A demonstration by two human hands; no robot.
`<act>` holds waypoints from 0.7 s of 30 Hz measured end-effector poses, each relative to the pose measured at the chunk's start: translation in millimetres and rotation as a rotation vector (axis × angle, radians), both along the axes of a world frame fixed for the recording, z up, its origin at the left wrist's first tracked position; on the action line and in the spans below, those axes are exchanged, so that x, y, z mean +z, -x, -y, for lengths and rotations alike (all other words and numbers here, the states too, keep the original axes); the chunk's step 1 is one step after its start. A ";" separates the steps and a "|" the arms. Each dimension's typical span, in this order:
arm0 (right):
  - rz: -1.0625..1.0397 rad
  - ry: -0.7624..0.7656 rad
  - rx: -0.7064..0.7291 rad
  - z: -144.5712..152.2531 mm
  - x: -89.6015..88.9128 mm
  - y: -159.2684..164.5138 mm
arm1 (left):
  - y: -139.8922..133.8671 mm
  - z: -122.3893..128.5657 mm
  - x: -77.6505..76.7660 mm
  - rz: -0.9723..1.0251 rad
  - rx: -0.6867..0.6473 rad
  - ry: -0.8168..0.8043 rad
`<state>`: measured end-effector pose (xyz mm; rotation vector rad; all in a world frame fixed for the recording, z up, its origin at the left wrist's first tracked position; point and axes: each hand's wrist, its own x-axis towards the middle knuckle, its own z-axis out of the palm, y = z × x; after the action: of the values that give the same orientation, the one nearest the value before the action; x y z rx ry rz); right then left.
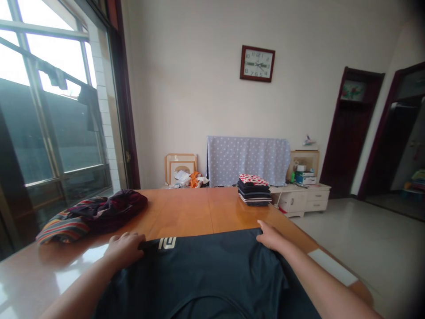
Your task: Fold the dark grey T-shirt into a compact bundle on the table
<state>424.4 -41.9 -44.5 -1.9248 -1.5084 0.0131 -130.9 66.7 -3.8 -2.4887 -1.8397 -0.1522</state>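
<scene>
A dark navy T-shirt (pixel 212 270) is stretched between my two hands over the near part of the wooden table (pixel 192 208). My left hand (pixel 125 249) pinches its far left corner, beside a pale printed mark. At the far right corner, my right hand (pixel 269 235) grips the cloth between thumb and fingers. The curved neckline lies toward me at the bottom of the view, and the lower part of the shirt runs out of the picture.
A neat stack of folded clothes (pixel 254 190) stands at the table's far right edge. On the left lies a loose heap of clothes (pixel 96 215). A white sheet (pixel 333 266) rests near the right edge. Beyond are a low white cabinet (pixel 314 199) and a cloth-covered object (pixel 249 159).
</scene>
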 end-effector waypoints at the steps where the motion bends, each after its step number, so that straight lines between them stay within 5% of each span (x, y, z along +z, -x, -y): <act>1: -0.001 0.029 0.010 -2.9 -3.4 -2.3 | 1.0 0.0 1.8 -0.008 -0.005 0.001; 8: -0.043 0.176 0.022 -33.8 -12.5 -21.3 | 0.5 -11.6 4.1 0.045 -0.017 -0.016; 16: -0.023 0.010 -0.141 -79.8 9.8 -34.2 | -34.9 -46.1 9.6 0.041 0.151 -0.262; 21: 0.008 -0.043 -0.066 -77.3 11.7 -21.5 | -46.6 -52.0 -3.0 0.108 0.184 -0.306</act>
<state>445.9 35.5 -32.8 -1.9411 -1.4382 -0.0554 -84.3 118.7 -6.9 -2.1350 -1.9045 -0.5260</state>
